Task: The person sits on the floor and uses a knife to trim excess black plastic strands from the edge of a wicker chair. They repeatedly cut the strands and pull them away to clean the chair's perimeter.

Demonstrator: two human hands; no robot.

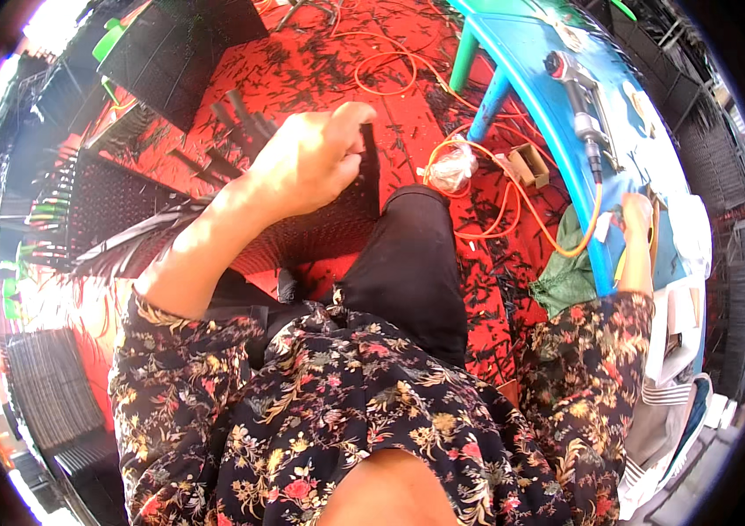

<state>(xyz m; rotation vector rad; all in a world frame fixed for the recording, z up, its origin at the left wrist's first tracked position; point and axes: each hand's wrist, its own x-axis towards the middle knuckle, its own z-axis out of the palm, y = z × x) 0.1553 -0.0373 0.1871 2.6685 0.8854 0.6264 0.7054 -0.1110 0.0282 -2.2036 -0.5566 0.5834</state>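
My left grip [315, 158] is curled over the black crate [329, 223] just below, right grip [637, 212] at the counter [530, 53], can't tell if either's clamped; power tool [581, 110] beyond it lies unheld, work looks unfinished.

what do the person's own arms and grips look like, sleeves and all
The left sleeve and right sleeve are near-black printed fabric with pink-red blossoms, golden-yellow leaves and pale sprigs. They end partway down, leaving the lower left forearm and right forearm uncovered. The left grip is a bare, ungloved hand; the right grip is likewise, though small here.
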